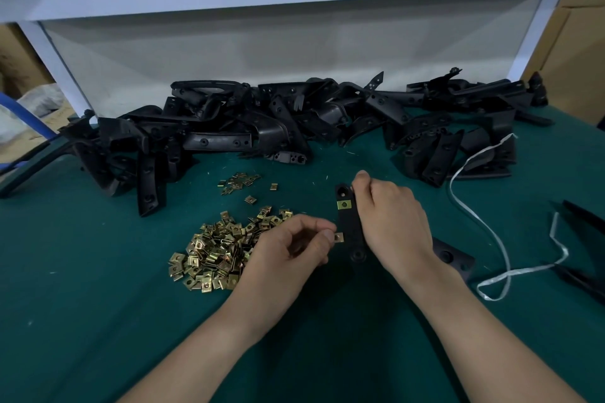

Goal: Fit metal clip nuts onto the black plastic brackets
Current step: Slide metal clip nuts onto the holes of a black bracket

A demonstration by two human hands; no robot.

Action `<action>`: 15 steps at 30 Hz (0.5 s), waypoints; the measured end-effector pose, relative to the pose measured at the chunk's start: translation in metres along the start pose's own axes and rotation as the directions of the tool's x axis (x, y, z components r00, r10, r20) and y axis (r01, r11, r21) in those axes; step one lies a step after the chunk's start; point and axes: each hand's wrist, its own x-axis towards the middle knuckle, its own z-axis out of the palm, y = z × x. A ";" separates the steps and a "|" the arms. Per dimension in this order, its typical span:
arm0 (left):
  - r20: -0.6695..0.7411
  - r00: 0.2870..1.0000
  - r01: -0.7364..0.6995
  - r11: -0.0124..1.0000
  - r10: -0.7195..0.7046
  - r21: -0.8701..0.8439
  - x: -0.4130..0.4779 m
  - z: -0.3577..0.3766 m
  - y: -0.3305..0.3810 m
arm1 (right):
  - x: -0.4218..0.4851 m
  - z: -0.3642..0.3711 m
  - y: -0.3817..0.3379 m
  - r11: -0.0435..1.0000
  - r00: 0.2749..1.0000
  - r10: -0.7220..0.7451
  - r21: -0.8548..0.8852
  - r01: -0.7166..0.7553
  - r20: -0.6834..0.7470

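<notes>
Black plastic bracket (349, 228) stands between the two hands, lengthwise away from the person, over the green table (98, 304). Right hand (389, 222) grips it along its right edge, fingers curled round the far end. One fitted clip nut (343, 204) sits on the upper part of the bracket. Left hand (288, 249) pinches a loose clip nut (339, 237) between thumb and forefinger, touching the bracket's left edge. Pile of clip nuts (212, 255) lies just left of the left hand. Heap of brackets (262, 121) lies along the far edge. White strap (491, 232) lies to the right.
</notes>
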 end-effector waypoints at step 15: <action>0.003 1.000 0.015 0.999 -0.015 -0.029 0.000 0.000 0.000 | -0.001 0.000 -0.003 1.000 1.000 -0.019 0.021 0.019 -0.017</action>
